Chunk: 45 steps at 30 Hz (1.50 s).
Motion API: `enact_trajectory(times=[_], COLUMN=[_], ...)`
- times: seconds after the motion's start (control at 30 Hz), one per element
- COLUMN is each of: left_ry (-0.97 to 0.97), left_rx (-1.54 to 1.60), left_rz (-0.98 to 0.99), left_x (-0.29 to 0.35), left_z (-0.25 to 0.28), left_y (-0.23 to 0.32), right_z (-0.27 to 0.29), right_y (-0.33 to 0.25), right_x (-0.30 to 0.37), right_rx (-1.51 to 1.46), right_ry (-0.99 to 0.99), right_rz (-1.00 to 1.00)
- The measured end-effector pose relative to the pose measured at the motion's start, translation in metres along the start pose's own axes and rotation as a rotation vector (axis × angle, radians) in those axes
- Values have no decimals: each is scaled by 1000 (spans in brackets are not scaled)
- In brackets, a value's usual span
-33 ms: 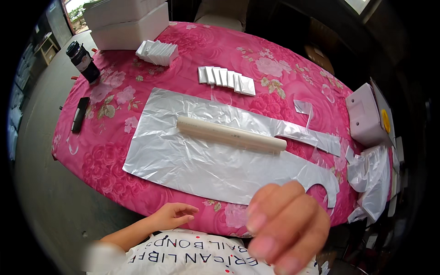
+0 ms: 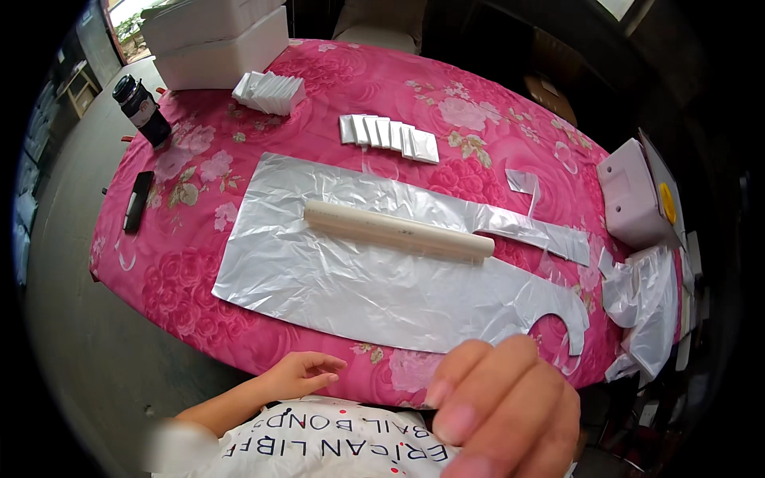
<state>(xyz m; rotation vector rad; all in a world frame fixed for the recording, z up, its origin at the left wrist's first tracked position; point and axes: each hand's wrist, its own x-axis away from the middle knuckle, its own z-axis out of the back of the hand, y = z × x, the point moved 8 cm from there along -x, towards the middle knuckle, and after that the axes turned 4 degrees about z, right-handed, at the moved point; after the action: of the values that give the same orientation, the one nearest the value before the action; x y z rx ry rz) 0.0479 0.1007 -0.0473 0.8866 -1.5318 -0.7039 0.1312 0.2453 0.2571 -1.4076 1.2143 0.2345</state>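
Observation:
My left hand (image 2: 307, 373) rests at the near table edge, its fingers loosely stretched out and holding nothing. Close to the camera at the lower right, my right hand (image 2: 510, 410) is raised with half-bent fingers; nothing shows in them, though the palm is hidden. Beyond both hands lies a shiny whitish plastic apron (image 2: 319, 279), spread flat with a curved cutout and a long strap at its right end. A cream-coloured pipe (image 2: 398, 231) lies lengthwise on the apron. Neither hand visibly touches the apron or the pipe.
A pink flowered cloth (image 2: 191, 295) covers the table. Behind the apron are a row of flat folded packets (image 2: 388, 135) and a packet stack (image 2: 269, 93). Foam boxes (image 2: 219, 52), a dark bottle (image 2: 143, 111) and a black object (image 2: 139, 202) stand left; a white box (image 2: 633, 195) and crumpled plastic (image 2: 644, 303) are right.
My right hand has lowered slightly and shifted a little to the right. The table scene has shifted slightly in view; my left hand stays in place.

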Motion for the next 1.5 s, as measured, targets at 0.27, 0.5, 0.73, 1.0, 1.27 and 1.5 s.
enact_trajectory(times=[0.27, 0.5, 0.73, 1.0, 1.27, 1.5], left_ry=[-36, 11, -31, 8, -9, 1], left_rx=[-109, -73, -207, -43, -225, -308], left_rz=[30, -25, -65, -29, -112, -141], left_x=[25, 48, 68, 71, 45, 5], left_z=[-30, -33, -50, -43, -40, -30], left_y=[26, 8, 25, 0, 17, 32], right_z=[-49, -46, -49, -38, 169, 236], right_y=[-52, -82, -110, -93, 175, 180], right_x=[26, 41, 57, 55, 97, 118], right_rx=[-357, -285, -189, 16, 1411, 1807], right_ry=[319, 37, -113, -330, -323, -540], right_rz=[310, 180, 74, -20, -354, -643])
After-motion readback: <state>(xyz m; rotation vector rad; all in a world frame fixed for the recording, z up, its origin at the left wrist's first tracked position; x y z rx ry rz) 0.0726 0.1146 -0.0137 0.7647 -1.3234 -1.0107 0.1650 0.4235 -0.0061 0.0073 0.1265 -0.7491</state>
